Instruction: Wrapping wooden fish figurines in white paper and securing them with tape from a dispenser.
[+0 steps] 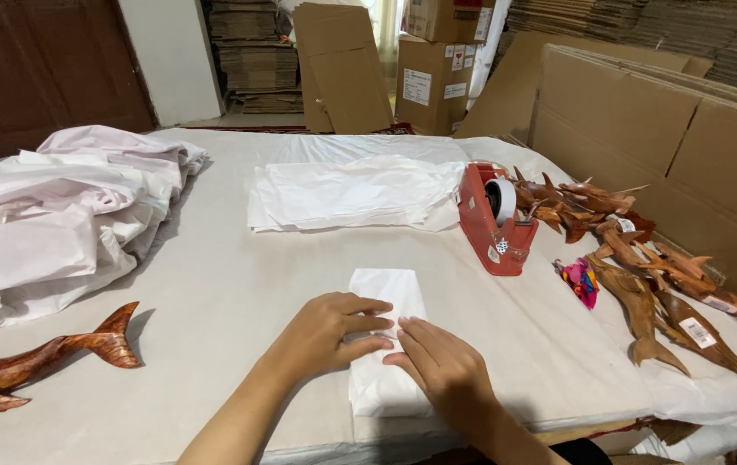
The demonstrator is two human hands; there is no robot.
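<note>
Two hands show at the lower middle of the frame, the left hand and the right hand, both on one white wrapped parcel. One carved wooden dolphin lies alone at the lower left. At the right lies a heap of wooden carvings; they overlap too much for an exact count, but at least five show. There is one red tape dispenser, one small pink bundle, one flat stack of white paper at centre, and one crumpled paper pile at the left.
</note>
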